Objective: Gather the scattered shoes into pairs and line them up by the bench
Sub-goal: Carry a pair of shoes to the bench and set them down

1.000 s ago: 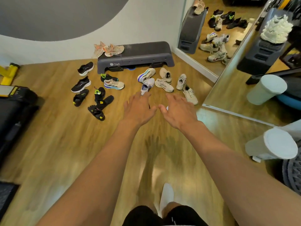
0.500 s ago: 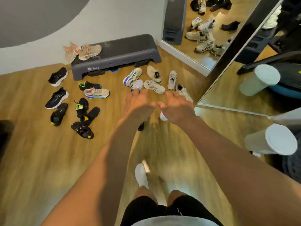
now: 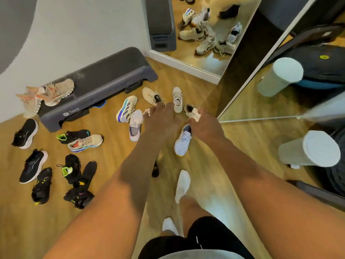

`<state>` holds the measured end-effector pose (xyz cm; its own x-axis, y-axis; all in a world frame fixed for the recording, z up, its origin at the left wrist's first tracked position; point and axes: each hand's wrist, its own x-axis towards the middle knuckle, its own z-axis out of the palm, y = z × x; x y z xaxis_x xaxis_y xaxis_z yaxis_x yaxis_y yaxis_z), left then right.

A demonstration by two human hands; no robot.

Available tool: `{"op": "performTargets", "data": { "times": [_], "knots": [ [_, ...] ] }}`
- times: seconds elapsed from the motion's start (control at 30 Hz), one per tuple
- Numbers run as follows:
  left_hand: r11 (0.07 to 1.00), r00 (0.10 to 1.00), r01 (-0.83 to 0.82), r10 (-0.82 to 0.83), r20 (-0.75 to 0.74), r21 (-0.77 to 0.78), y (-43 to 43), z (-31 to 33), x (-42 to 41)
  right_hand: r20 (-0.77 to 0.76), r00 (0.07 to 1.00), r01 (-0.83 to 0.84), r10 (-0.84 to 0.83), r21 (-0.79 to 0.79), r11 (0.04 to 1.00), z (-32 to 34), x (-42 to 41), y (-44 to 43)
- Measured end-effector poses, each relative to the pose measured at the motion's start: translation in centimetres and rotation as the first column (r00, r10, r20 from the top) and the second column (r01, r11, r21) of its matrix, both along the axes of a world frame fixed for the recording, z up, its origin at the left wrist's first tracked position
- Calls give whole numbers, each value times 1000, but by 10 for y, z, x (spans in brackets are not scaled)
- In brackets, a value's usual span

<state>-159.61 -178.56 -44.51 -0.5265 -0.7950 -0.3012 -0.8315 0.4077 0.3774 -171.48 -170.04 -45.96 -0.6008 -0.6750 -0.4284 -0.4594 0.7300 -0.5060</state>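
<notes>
Scattered shoes lie on the wood floor in front of a dark grey step bench. My left hand and my right hand reach forward over the shoes, fingers apart, holding nothing. A pale lilac sneaker lies between my hands, another left of my left hand. Beige sneakers lie just beyond my fingers. A white and blue sneaker sits near the bench. Two peach sneakers rest on the bench's left end.
Black sneakers, black sandals and a beige and blue sneaker lie at the left. A wall mirror stands behind, another mirror at the right. A white bin stands at the right. My socked feet are below.
I have stepped closer to the shoes. Both hands have moved forward and lower over the beige and lilac sneakers. The lilac sneaker between my hands has come into view.
</notes>
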Motion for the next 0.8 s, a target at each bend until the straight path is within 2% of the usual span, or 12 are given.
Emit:
{"op": "performTargets", "data": {
  "times": [0.2,0.27,0.4,0.47,0.57,0.63,0.7,0.8],
  "knots": [
    [989,985,115,-125,122,91,-81,-36,-86,178,950,264,-258,-11,964,-43,-75,-76],
    [982,978,136,-154,139,130,-105,-51,-111,265,885,390,-383,26,920,-59,-96,-102],
    [964,963,220,-239,126,150,-155,-98,-160,346,739,561,-578,161,812,-106,-131,-150],
    [946,944,289,-308,121,148,-181,-132,-185,432,626,654,-650,163,739,-141,-143,-172],
    [908,910,395,-408,78,139,-208,-206,-224,520,355,829,-777,210,519,-211,-163,-200],
    [896,907,399,-417,58,193,-222,-263,-245,567,212,879,-796,245,409,-265,-173,-220],
    [886,895,410,-437,93,219,-233,-324,-265,599,94,909,-795,275,314,-322,-185,-237],
    [843,815,495,-534,222,209,-243,-418,-282,635,-32,924,-772,314,219,-408,-193,-253]
  ]
}}
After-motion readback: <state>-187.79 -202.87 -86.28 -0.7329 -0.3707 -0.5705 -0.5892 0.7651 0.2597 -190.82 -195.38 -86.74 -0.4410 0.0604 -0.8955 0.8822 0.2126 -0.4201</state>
